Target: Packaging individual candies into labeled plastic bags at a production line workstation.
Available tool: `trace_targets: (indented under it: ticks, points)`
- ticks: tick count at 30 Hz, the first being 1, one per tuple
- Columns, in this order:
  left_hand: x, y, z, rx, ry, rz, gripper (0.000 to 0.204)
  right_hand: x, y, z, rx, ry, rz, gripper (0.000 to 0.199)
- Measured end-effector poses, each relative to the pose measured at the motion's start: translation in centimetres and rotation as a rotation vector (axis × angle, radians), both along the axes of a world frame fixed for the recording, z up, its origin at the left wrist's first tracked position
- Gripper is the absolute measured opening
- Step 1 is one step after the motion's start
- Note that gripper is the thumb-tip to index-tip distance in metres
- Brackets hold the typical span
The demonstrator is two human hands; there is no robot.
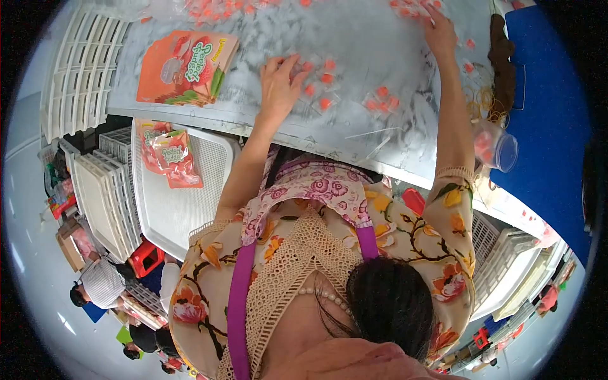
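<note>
Dark hair (392, 310) is nearest the cam, well below both hands' fingers. L to R: white slatted crate (82, 69) far L of the L fingers; orange printed pouch (190, 69), flat on the desk (361, 38), L of them; white tray (215, 171) w/ filled pouches (174, 157), below-L. L hand (278, 88): fingers curled down at the edge of a loose group of sm. clear pkts (327, 78) w/ red pieces inside; can't tell if pinching one. Another cluster (382, 101) lies btwn the hands, nearer the body than either's fingers. R hand (439, 35): fingers reach to the red pkt pile (405, 9) at the top of view; can't tell if pinching. Rubber bands (486, 104) & clear jar (496, 147) are below-R of the R fingers. Pkts prob. v. light, film slick & floppy, contents likely soft, squashable; best held by the wrapper edge, not squeezed mid.
</note>
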State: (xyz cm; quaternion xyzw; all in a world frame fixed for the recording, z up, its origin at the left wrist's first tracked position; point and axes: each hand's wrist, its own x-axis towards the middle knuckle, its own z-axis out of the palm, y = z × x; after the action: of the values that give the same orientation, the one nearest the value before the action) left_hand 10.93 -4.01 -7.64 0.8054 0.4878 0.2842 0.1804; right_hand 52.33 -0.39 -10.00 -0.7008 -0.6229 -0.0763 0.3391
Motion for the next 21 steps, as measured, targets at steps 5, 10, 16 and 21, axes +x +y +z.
trace_targets:
  ticks: [5,10,16,21]
  points:
    - [-1.4,-0.6,0.3,-0.243,-0.021,-0.062,0.039,-1.1,-0.1,-1.8,0.099,-0.144,0.181,0.035]
    - [-1.3,2.4,3.6,-0.053,0.074,-0.028,0.038,-6.5,-3.1,0.2,-0.225,0.559,0.217,0.041]
    - [8.7,8.3,4.1,-0.187,-0.041,-0.381,0.043,-5.0,-5.1,0.3,-0.05,0.978,0.165,0.043]
    - [14.7,12.3,1.6,-0.108,0.089,-0.529,0.044,-2.6,-6.4,1.1,0.061,0.479,-0.11,0.041]
